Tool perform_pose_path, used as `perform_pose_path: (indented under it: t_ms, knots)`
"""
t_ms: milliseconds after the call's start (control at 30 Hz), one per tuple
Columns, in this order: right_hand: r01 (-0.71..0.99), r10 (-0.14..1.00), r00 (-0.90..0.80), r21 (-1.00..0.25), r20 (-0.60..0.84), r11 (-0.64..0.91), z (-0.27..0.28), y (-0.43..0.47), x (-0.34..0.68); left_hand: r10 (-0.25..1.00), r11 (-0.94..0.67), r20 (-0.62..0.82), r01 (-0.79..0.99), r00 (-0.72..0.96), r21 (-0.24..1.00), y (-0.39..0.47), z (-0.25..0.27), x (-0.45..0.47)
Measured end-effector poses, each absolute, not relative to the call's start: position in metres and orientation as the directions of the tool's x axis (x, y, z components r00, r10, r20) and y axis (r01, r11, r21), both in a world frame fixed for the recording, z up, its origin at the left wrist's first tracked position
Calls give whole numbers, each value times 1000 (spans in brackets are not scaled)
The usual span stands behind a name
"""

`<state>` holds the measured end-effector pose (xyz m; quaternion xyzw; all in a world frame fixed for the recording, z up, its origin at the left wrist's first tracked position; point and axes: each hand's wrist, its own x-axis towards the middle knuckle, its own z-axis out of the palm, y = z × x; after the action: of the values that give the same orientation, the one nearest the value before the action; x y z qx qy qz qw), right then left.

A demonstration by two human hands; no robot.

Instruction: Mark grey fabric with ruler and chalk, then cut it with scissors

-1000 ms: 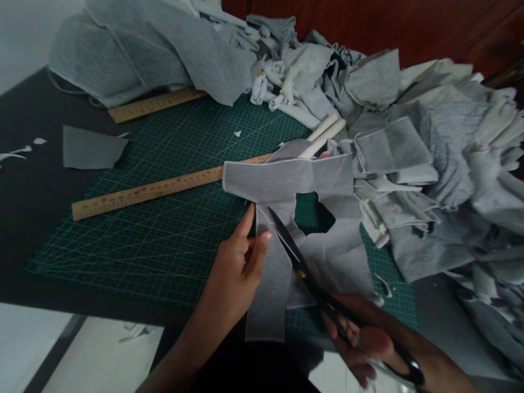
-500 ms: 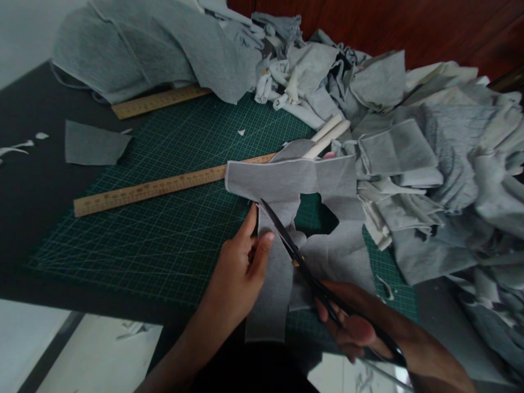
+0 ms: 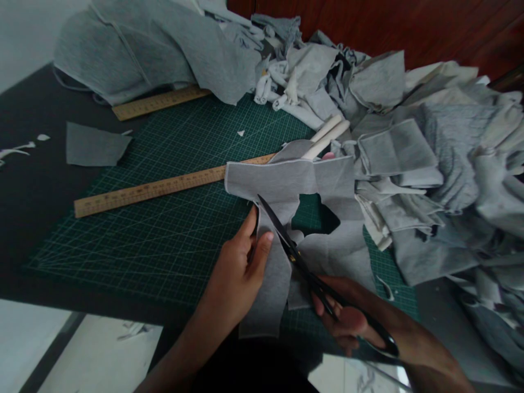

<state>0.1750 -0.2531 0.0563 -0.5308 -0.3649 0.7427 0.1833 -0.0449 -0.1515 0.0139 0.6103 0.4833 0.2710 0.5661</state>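
Observation:
My left hand [image 3: 241, 262] pinches the edge of a grey fabric piece [image 3: 270, 177] between thumb and fingers. The fabric lies over the mat with a cut-out hole in its middle, and a strip of it hangs down over the table's front edge. Black scissors [image 3: 297, 256] are in my right hand [image 3: 344, 316], its fingers through the handles. Their blades are on the fabric just right of my left fingertips, pointing up and left; one blade lies over the cloth. Part of the lower blade is hidden by the fabric.
A green cutting mat [image 3: 164, 251] covers much of the dark table [image 3: 24, 218]. One wooden ruler [image 3: 151, 188] runs partly under the fabric; another ruler [image 3: 159, 102] lies behind. Heaped grey fabric scraps [image 3: 393, 147] fill the right and back. A small grey scrap [image 3: 96, 144] sits left.
The scissors and my right hand have shifted slightly up and left along the fabric. The hanging strip has swung a little left. My left hand stays nearly in place.

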Motion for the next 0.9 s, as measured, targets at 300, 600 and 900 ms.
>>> perform_pose_path:
  t_ms: [300, 600, 900]
  knots:
    - [69, 661, -364, -727, -656, -683, 56, -253, 174, 888, 120, -220, 258, 403, 959, -149, 16, -44]
    - [48, 687, -368, -750, -627, -659, 53, -251, 173, 890, 124, -218, 248, 401, 961, -150, 16, -45]
    - [1, 677, -364, -727, -639, -686, 48, -253, 174, 883, 159, -249, 247, 399, 956, -149, 15, -45]
